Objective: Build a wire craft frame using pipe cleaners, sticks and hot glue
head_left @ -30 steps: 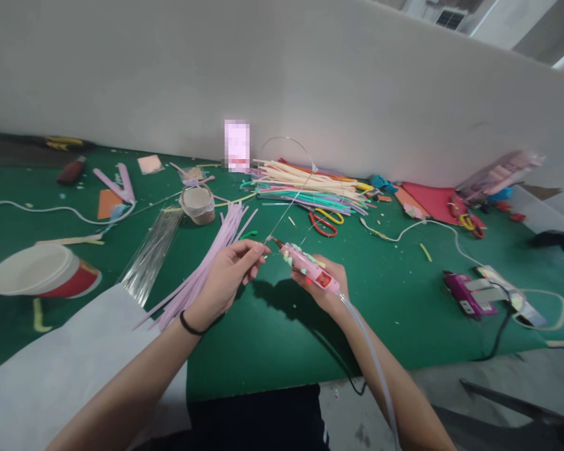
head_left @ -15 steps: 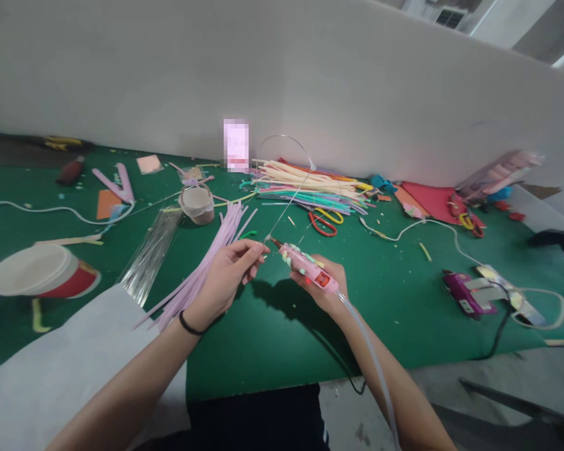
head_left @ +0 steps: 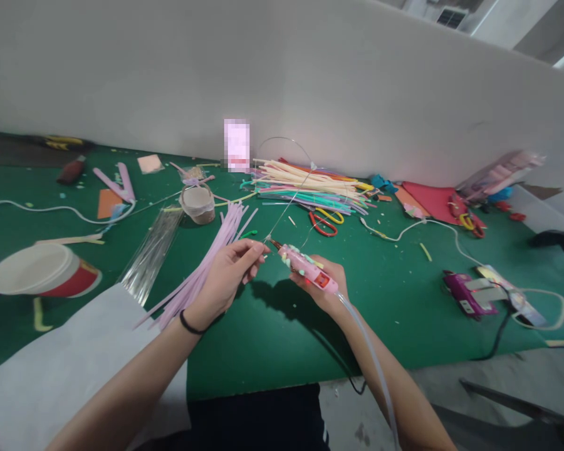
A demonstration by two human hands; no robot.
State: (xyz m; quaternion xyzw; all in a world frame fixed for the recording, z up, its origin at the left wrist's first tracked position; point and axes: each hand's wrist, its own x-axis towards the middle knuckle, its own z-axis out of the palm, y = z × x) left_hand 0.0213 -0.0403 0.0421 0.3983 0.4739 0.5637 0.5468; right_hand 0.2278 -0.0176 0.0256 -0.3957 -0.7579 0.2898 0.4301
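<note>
My right hand [head_left: 326, 285] is wrapped round a pink glue gun [head_left: 305, 266] with a clear glue stick trailing back over my forearm. The gun's tip points left and meets the end of a thin wire [head_left: 289, 199]. My left hand [head_left: 225, 279] pinches that wire end between thumb and fingers. From the pinch the wire rises and curves into a loop near the wall. Both hands hover over the green table [head_left: 272, 332], just right of a fan of lilac sticks [head_left: 207, 263].
A heap of coloured sticks [head_left: 310, 185] and red-and-yellow scissors [head_left: 324, 220] lie behind. A paper cup [head_left: 197, 203], clear wrapped sticks [head_left: 153, 250], a red-banded bowl [head_left: 42, 272] and white cloth [head_left: 61, 369] are left. A purple glue gun [head_left: 467, 294] with cable lies right.
</note>
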